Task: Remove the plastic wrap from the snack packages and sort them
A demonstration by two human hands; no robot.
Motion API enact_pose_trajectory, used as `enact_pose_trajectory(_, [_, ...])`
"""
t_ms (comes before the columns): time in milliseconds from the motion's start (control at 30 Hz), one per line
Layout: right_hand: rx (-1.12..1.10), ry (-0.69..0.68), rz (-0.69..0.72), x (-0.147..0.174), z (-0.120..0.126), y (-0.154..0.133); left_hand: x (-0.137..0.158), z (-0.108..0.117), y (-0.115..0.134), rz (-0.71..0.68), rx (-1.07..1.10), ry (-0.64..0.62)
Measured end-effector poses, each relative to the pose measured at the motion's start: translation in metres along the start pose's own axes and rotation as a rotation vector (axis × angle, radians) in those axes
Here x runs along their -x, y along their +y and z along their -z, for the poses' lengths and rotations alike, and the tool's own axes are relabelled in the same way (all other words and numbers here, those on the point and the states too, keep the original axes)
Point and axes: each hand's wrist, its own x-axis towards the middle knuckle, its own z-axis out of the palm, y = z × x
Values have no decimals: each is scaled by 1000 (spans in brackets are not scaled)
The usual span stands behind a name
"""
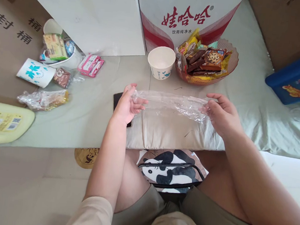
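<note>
A clear plastic bag [172,102] is stretched sideways between my two hands, above the front part of the cloth-covered surface [153,134]. My left hand [131,105] pinches its left end, with some fingers curled loosely below. At the other end my right hand [220,114] has thumb and fingers closed on the crumpled plastic. Just beyond the bag stands an upright white paper cup [161,64]. To its right sits a pinkish glass bowl [195,79] heaped with wrapped snacks [208,59]. Partly hidden behind my left hand lies a dark phone [117,100].
At left are a tipped paper cup [35,73], a white tub [72,61] with packets, a pink packet [91,65] and a wrapped snack [45,99]. A yellow jug [3,123] lies at the left edge; a blue container [296,77] at right. White boxes [90,18] stand behind.
</note>
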Motion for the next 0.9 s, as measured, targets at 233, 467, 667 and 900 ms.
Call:
enact_pose_trajectory(233, [-37, 7, -12, 0, -2, -2, 8, 0, 1, -37, -4, -214])
enact_pose_trajectory(467, [-78, 5, 10, -2, -1, -2, -4, -2, -8, -95, -6, -62])
enact_pose_trajectory(667, [-147, 22, 42, -5, 0, 0, -1, 0, -8, -108, -45, -115])
enact_pose_trajectory(900, [-162, 48, 69, -10, 6, 4, 5, 2, -4, -135, -85, -195])
